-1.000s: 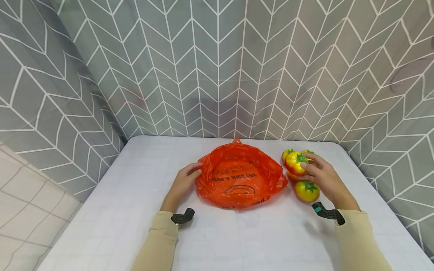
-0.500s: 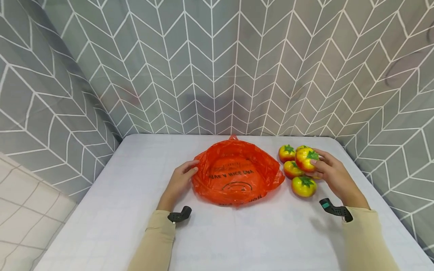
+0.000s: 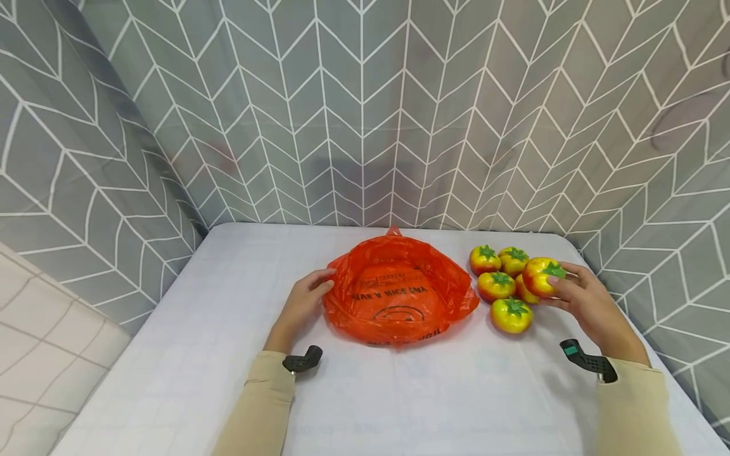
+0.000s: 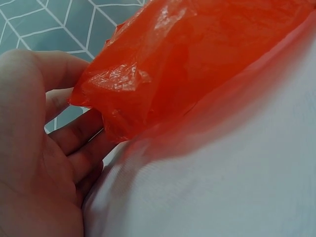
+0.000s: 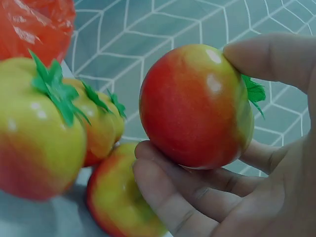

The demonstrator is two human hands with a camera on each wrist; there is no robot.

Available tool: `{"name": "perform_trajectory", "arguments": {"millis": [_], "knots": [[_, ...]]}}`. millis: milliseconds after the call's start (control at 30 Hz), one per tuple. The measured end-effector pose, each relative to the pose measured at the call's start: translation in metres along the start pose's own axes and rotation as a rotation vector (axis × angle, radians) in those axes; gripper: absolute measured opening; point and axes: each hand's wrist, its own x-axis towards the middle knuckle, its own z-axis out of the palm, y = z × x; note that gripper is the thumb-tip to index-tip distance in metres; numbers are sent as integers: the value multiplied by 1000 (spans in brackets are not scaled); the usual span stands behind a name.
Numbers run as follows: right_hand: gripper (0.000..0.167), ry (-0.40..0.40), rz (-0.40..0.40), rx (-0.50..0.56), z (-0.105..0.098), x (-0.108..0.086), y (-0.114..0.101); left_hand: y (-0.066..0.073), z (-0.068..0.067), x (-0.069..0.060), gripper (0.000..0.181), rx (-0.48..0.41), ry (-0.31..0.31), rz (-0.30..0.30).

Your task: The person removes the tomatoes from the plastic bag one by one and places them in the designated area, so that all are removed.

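My right hand grips a glossy red-and-yellow toy tomato with a green leafy top. In the right wrist view, the thumb presses this tomato from above and curled fingers support it below. Several similar tomatoes lie close together on the table, just left of that hand. A red plastic bag with dark print lies mouth up at the middle. My left hand touches the bag's left edge with thumb and fingers apart. The left wrist view shows the bag's film covering those fingertips.
A white-covered table spans the front. Grey curtains with a white line pattern stand behind it and along both sides. White tiles show at far left. Each wrist wears a black strap mount.
My right hand has carried the tomato to the right, away from the bag, uncovering more of the tomatoes on the table. The left hand stays at the bag's edge.
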Motion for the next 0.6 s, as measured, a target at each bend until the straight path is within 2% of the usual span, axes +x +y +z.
{"name": "perform_trajectory", "arguments": {"millis": [67, 133, 200, 300, 367, 533, 600], "knots": [[37, 5, -10, 70, -4, -2, 3, -1, 0, -1, 35, 6, 1, 2], [33, 7, -21, 131, -9, -3, 6, -1, 1, -1, 35, 3, 3, 9], [40, -2, -32, 152, -13, -4, 7, -2, 1, 0, 35, -5, -1, 14], [59, -23, -29, 150, -19, -8, 10, -2, 2, 0, 35, -11, -10, 14], [62, -41, -27, 130, -22, -10, 12, -2, 2, 1, 34, -3, -9, 16], [35, -97, -25, 122, -25, -14, 20, -2, 1, 0, 34, 13, 8, 12], [30, -118, -17, 112, -26, -14, 22, -3, 0, 0, 34, 12, 8, 6]]}}
